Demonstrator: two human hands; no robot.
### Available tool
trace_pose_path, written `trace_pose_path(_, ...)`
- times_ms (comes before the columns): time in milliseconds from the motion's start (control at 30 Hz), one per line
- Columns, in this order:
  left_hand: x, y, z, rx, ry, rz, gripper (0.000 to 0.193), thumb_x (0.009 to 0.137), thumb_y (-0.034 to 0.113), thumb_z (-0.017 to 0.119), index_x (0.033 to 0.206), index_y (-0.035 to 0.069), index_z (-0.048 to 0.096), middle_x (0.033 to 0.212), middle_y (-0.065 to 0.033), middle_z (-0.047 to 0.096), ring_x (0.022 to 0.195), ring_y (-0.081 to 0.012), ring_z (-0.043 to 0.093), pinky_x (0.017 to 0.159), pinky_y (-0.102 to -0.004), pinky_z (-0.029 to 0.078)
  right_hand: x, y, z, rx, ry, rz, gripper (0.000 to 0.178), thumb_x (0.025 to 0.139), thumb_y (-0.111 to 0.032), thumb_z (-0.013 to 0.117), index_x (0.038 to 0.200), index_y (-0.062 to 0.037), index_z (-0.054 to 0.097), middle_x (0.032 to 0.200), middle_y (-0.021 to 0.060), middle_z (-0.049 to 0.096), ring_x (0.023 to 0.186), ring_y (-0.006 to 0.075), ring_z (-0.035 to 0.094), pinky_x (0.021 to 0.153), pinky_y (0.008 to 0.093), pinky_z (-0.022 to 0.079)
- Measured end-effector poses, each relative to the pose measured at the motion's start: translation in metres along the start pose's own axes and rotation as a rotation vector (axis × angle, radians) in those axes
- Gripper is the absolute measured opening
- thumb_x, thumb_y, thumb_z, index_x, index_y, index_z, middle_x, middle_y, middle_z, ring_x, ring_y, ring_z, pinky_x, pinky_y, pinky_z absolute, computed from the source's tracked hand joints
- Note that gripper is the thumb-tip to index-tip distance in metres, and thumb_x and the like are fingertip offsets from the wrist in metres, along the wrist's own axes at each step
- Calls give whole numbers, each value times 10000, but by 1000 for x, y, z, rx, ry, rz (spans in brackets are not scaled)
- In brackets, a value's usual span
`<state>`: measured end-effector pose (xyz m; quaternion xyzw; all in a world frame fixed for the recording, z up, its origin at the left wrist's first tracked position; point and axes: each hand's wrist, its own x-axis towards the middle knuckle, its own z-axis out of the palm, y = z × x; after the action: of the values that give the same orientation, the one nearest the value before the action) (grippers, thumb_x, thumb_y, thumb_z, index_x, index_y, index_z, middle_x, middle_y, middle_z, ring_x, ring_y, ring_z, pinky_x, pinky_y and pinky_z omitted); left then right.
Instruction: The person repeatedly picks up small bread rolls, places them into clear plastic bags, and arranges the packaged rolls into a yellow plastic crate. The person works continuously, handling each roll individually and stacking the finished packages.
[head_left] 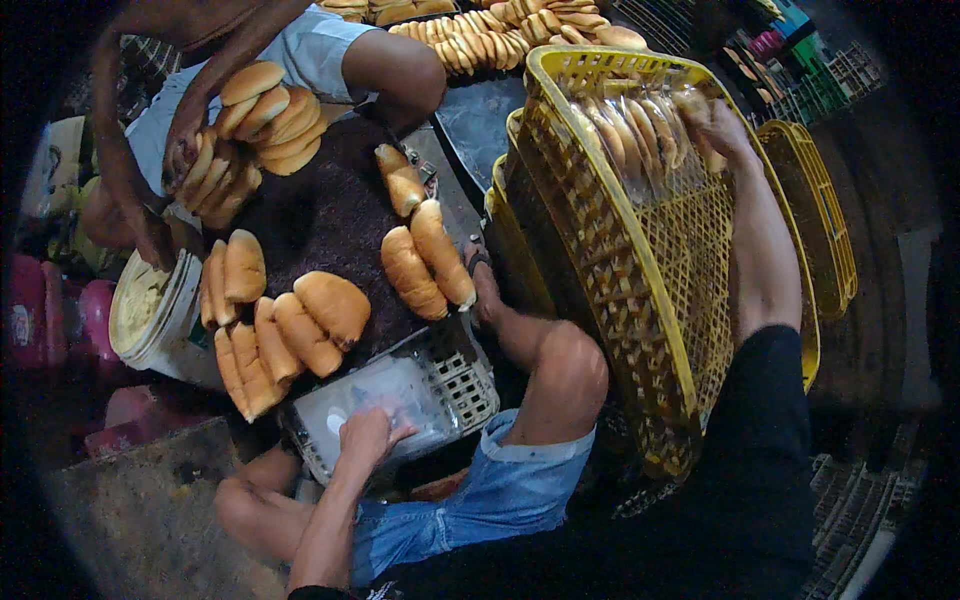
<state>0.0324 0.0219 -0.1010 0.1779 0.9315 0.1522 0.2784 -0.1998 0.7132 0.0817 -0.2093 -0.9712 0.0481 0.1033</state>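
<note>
My left hand (366, 437) rests on a stack of clear plastic bags (340, 405) in a white plastic basket (468, 385) before my knees. Its thumb is stretched away from the fingers, and nothing is lifted in it. My right hand (716, 128), slightly blurred, reaches into a tall yellow crate (640, 245) on my right. Its fingers are closed round a bagged bun (714, 158), partly hidden by the hand. Beside it, several bagged buns (630, 135) stand in a row inside the crate. Unbagged long buns (305, 335) lie above the basket, on the near-left edge of the dark work surface.
Across from me a person's hand (182, 155) holds buns beside a bun pile (285, 120); the other is over a white bucket of cream (145, 300). Three buns (412, 270) lie at the surface's right edge. More buns (470, 45) and another yellow crate (820, 220) stand around.
</note>
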Motion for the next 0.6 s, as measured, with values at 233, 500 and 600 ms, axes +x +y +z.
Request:
trace_pose_path(233,-22,6,-22,-304,-185,-85,402,890,418,689,817,23,699,689,-159,684,690,-343,692,643,-459,521,-63,-139,-59,335,19,-402,597,916,-424,654,1286,12,483,1166,222,642,1074,313,621,929,408,492)
trace_pose_path(500,-54,68,-27,-651,793,157,268,916,236,700,798,0,652,658,-128,680,587,-242,686,549,-349,514,-380,-371,-27,471,-808,-1056,288,867,-322,669,975,-55,651,879,199,698,847,391,693,727,505,550)
trace_pose_path(600,-59,65,-30,-1644,487,-11,625,974,588,500,873,-9,655,793,-137,710,618,-239,693,615,-338,571,-415,-371,-15,1047,-604,-647,100,907,-94,627,879,-4,594,779,101,631,767,194,690,611,358,532)
